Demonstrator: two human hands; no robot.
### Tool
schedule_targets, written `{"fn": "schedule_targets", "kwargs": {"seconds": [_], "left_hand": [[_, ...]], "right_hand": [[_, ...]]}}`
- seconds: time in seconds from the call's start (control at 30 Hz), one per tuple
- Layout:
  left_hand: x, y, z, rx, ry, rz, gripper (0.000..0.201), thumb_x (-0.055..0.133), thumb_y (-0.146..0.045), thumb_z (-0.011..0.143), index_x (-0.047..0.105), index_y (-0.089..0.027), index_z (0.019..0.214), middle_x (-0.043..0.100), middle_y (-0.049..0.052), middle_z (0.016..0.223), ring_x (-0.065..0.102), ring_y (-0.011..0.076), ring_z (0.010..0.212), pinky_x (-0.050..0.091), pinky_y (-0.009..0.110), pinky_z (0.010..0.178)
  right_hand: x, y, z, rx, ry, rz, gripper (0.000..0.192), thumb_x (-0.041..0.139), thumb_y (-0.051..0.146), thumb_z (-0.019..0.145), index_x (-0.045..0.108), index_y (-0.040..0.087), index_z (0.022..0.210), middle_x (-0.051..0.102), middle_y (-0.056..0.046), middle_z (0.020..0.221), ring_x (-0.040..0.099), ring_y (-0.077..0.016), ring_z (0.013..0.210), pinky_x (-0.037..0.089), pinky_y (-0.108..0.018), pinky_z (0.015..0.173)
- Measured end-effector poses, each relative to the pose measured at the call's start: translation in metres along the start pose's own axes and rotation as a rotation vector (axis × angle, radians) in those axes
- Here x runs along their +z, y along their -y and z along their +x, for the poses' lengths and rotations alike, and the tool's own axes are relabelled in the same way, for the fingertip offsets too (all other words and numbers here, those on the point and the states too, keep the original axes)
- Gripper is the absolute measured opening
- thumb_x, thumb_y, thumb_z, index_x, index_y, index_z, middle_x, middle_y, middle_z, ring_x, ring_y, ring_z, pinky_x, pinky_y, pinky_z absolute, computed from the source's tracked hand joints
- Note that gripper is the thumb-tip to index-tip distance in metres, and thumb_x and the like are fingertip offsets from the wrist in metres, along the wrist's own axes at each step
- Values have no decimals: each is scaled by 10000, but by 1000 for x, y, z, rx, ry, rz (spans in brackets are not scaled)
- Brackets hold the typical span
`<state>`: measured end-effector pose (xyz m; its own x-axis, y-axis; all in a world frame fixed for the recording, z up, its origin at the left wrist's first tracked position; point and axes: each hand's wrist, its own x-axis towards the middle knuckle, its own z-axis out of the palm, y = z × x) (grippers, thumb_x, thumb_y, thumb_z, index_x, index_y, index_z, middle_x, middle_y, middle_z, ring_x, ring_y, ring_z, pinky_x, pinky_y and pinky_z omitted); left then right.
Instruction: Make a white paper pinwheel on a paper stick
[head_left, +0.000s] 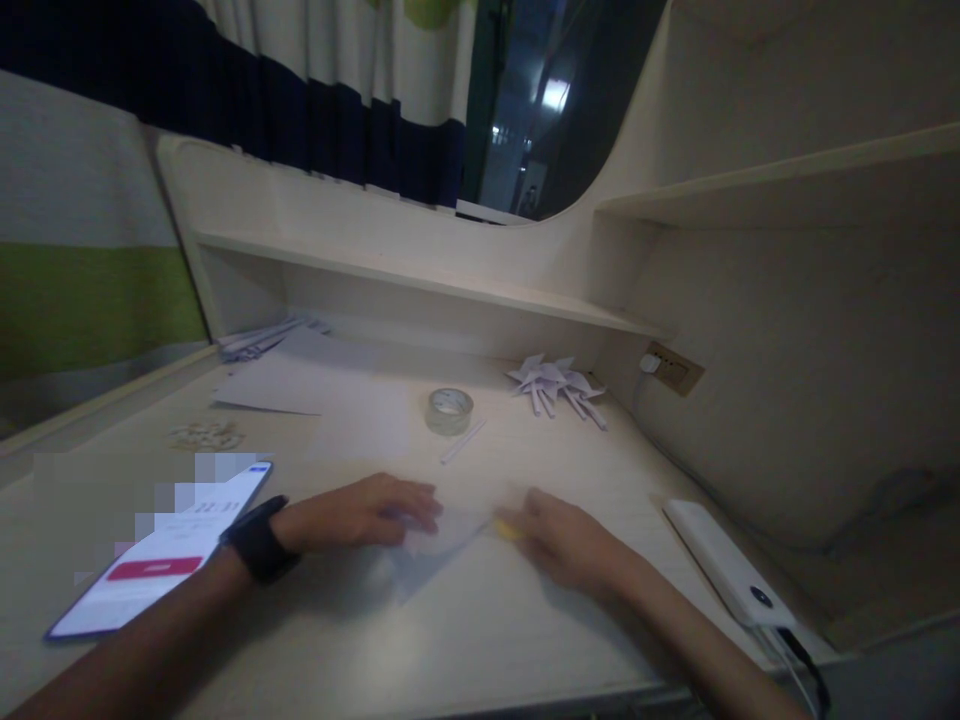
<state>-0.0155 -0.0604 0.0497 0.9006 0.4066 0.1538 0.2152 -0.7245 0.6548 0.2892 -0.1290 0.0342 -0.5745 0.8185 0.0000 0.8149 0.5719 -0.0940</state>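
Basically both hands are flat on a sheet of white paper [435, 545] lying on the desk [480, 640]. The left hand [367, 512], with a black watch [259, 540] on its wrist, lies palm-down with fingers spread lightly over the paper's left part, likely pinning it so it does not slide. The right hand [566, 545] sits at the paper's right edge, fingers closed around what looks like a small yellow item [507, 530]; blurred, so what it is cannot be told. The paper shows a diagonal edge, probably a fold, pointing down toward the person.

To the left a phone [161, 560] lies face-up, screen lit, close to the left forearm. Behind the hands stand a roll of clear tape [449, 410] and a thin white stick [463, 441] just beside it. Further back right, a pile of folded paper pinwheels [556, 385] near the wall socket [675, 368]. A white power bank [727, 575] lies at the right edge with a cable hanging off. Loose paper sheets [285, 380] sit at back left, and small pale bits [204, 435] nearby.

The desk is pale wood with a shelf [420, 280] above, striped curtain [330, 100] and dark window [540, 100] behind. Lighting is dim.
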Motion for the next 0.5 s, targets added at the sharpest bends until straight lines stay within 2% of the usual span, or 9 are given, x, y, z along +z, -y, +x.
{"fn": "schedule_targets", "kwargs": {"seconds": [0.03, 0.1, 0.2, 0.3, 0.37, 0.43, 0.5], "left_hand": [[3, -1, 3, -38, -41, 32, 291, 438, -400, 917, 656, -211, 952, 672, 48, 1046, 593, 218, 984, 421, 372, 895], [14, -1, 11, -133, -123, 149, 416, 327, -408, 962, 626, -171, 796, 646, 47, 803, 584, 181, 768, 439, 325, 759], [34, -2, 19, -164, -167, 260, 401, 319, -387, 967, 583, -163, 766, 594, 44, 786, 548, 182, 791, 424, 318, 753], [53, -3, 21, -205, -218, 323, 279, 449, -400, 913, 566, -160, 830, 593, 63, 892, 549, 200, 855, 436, 326, 763], [64, -3, 19, -243, -276, 385, 298, 437, -407, 919, 562, -153, 1011, 594, 100, 1071, 543, 235, 989, 427, 378, 850], [74, 0, 17, -238, -276, 452, 426, 376, -442, 941, 459, -189, 1273, 499, 107, 1324, 430, 283, 1223, 324, 474, 1004], [82, 5, 15, -222, -236, 495, 502, 312, -469, 957, 317, -251, 1409, 382, 64, 1453, 281, 295, 1348, 191, 529, 1084]], "right_hand": [[1, 2, -1, 9, 1, -24, 466, 458, 197, 885, 433, 263, 1346, 513, -60, 914, 471, -170, 782, 343, -273, 674], [3, 7, -2, 27, 2, -69, 479, 457, 217, 888, 414, 264, 1362, 509, -67, 917, 458, -178, 785, 334, -282, 674], [6, 13, -4, 43, -8, -92, 481, 442, 222, 894, 401, 269, 1371, 504, -70, 916, 451, -188, 799, 335, -295, 691], [7, 16, -6, 52, -22, -59, 469, 434, 215, 897, 409, 275, 1361, 498, -67, 925, 457, -190, 825, 344, -299, 717], [8, 18, -6, 62, -28, -37, 459, 438, 240, 902, 411, 274, 1358, 495, -66, 929, 462, -191, 829, 350, -295, 717], [9, 19, -7, 71, -29, -22, 443, 430, 279, 915, 410, 272, 1358, 494, -63, 923, 465, -189, 820, 355, -291, 712], [10, 20, -8, 81, -32, -19, 428, 416, 303, 926, 415, 271, 1353, 496, -59, 904, 466, -185, 801, 357, -288, 703]]}}
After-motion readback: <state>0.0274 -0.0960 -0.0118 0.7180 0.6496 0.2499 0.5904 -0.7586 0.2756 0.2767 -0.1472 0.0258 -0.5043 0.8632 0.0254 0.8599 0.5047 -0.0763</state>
